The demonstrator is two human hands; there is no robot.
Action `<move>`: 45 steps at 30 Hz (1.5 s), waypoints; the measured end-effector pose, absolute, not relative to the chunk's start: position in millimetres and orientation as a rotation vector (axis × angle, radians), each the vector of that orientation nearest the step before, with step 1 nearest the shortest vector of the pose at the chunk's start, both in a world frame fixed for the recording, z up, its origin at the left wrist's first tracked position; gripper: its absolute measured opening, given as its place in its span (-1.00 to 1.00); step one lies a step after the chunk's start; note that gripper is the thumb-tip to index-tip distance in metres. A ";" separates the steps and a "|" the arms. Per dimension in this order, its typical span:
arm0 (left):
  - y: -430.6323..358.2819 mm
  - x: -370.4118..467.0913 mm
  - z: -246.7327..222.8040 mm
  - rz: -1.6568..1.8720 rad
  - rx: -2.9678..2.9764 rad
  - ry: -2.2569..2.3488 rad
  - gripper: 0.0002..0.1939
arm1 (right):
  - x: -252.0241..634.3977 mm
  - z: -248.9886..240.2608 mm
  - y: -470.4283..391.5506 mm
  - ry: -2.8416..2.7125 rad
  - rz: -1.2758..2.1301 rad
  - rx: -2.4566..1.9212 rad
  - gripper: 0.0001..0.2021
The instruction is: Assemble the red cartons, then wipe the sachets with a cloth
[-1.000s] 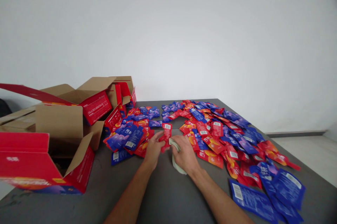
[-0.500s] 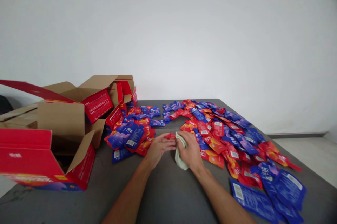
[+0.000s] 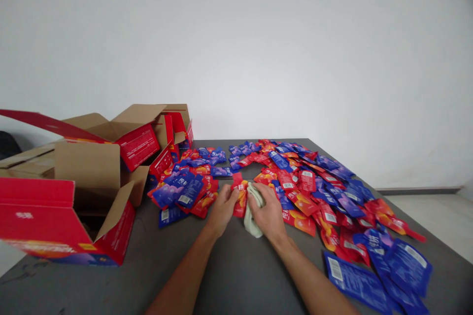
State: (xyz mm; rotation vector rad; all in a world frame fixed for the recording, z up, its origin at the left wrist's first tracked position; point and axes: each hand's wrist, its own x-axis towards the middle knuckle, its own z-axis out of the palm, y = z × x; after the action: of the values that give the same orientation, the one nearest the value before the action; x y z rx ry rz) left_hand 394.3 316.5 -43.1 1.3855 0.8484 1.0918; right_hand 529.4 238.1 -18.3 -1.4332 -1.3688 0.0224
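Observation:
Between my hands a red and orange pouch point(image 3: 240, 198) stands upright, its printed face toward me. My left hand point(image 3: 221, 210) pinches the pouch's left edge, thumb in front. A pale green cloth point(image 3: 253, 224) is bunched in my right hand point(image 3: 269, 210), whose fingers are closed around it right by the pouch's right edge. Whether the right fingertips also touch the pouch is hidden by the cloth. To the left lies a heap of blue and red pouches point(image 3: 181, 187); a larger spread of pouches point(image 3: 306, 182) begins just beyond my right hand.
An open red carton point(image 3: 37, 206) stands at the front left, with another open carton point(image 3: 138, 147) and more boxes behind it. Large blue pouches point(image 3: 354, 275) lie near the right front edge of the dark table point(image 3: 244, 275). A white wall point(image 3: 244, 49) rises behind the table.
The pouch, mostly hidden before, now shows its front, upright between my hands. My left fingers have gone from stretched out to pinching its edge. The right hand keeps the cloth in nearly the same place.

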 end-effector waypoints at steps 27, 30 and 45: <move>315.4 401.3 -55.2 1.084 1.345 0.635 -0.29 | 528.9 -16.7 235.8 -1.896 0.225 -1.331 -0.75; 321.8 398.0 -58.1 1.189 1.624 0.863 -0.43 | 532.8 -23.2 239.6 -1.790 0.205 -1.432 -0.76; 343.2 347.0 -45.9 0.708 2.378 2.079 -0.57 | 573.0 -39.0 252.8 -1.373 0.027 -2.178 -0.49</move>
State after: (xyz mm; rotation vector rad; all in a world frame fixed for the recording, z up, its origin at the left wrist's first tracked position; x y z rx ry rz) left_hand 347.0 343.2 -45.9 2.3781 2.0791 0.7082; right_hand 573.0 252.8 -39.0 -2.1784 -1.3727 0.0273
